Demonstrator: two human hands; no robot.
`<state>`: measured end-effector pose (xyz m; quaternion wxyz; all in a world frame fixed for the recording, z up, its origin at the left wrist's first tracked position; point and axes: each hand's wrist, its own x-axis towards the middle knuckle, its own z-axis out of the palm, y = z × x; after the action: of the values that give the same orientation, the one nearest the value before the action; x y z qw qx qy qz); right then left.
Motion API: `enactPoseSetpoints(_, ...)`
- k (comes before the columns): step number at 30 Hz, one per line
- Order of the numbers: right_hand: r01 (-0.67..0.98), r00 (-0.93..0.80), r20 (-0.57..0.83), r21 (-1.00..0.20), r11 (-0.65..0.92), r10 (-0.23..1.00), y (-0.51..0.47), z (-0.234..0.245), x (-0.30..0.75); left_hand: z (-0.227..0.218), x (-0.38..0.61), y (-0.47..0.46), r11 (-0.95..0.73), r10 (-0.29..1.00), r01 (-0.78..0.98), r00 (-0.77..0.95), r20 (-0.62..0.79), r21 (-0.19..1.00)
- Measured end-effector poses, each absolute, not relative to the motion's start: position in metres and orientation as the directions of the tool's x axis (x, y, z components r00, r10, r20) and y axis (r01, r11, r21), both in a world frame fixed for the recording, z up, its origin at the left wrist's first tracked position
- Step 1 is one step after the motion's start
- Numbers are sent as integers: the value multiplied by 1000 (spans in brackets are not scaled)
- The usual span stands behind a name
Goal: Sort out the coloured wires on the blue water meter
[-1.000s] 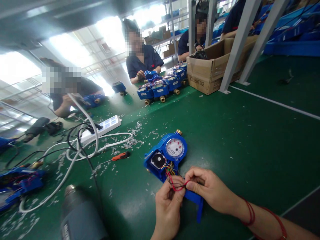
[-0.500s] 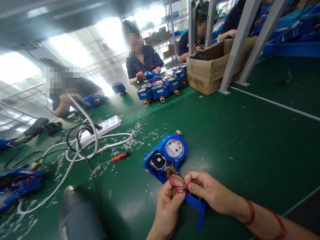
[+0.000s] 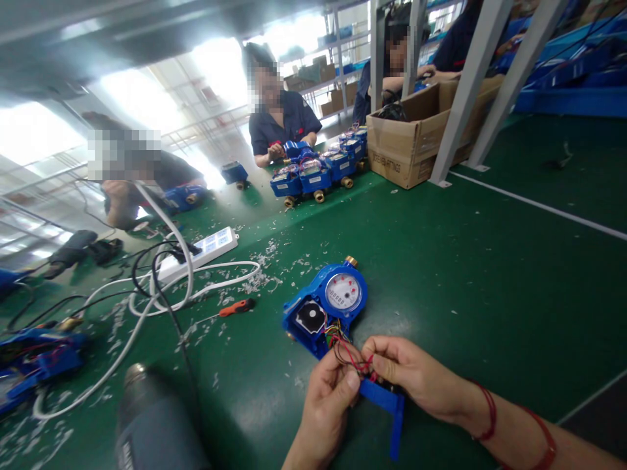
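Bench: green felt-covered table (image 3: 465, 261), littered on its left side with pale plastic shavings (image 3: 259, 277)
Box: open brown cardboard carton (image 3: 411, 140) at the far edge, well apart from the hands
Finished row: cluster of blue meters with brass fittings (image 3: 318, 173) in front of a seated co-worker in dark blue
Tool in foreground: grey cylindrical heat-gun barrel (image 3: 157, 424), lying idle, left of the hands
Power: white multi-socket strip (image 3: 200, 251) with looping white and black cables (image 3: 161, 287)
Work piece: blue plastic water meter with a round white dial and opened side compartment (image 3: 326, 310), lying flat just beyond the hands; since a second ago it has kept its place
Lid: loose blue plastic cover plate (image 3: 386, 408), partly beneath the right hand, now lying a little lower and more upright in view
Right hand (image 3: 411, 378): fingertips pinched on the thin red and black wires (image 3: 350, 356), drawn closer to the compartment than before
Left hand (image 3: 328, 398): thumb and forefinger pinching the same wires from the other side, the pair nearly touching
Meaning: the wire bundle looks shorter and tighter, so the twisting appears well along
Small tool: orange-handled screwdriver (image 3: 238, 305), untouched
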<state>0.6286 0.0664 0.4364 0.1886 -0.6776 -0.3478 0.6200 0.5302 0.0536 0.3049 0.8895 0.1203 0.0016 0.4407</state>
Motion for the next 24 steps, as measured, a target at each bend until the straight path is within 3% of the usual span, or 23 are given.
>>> enactPoseSetpoints(5, 326, 55, -664, -694, -642, 746, 66, 436, 633, 310, 522, 59, 562, 787, -742, 615, 40, 365)
enactPoseSetpoints(13, 546, 127, -613, -613, -571, 780, 65, 440, 633, 315, 511, 62, 367, 876, -659, 482, -6, 657)
enactPoseSetpoints(15, 527, 132, -635, -606, -596, 762, 66, 441, 632, 315, 509, 63, 408, 874, -633, 479, -81, 658)
enactPoseSetpoints(18, 425, 108, -679, -629, -651, 726, 67, 441, 631, 315, 507, 64, 479, 863, -685, 480, -155, 549)
enactPoseSetpoints(21, 384, 99, -694, -634, -671, 713, 68, 441, 630, 313, 506, 63, 499, 861, -738, 484, -158, 454)
enactPoseSetpoints(24, 376, 130, -682, -638, -672, 720, 69, 440, 631, 309, 505, 63, 526, 847, -726, 494, -195, 443)
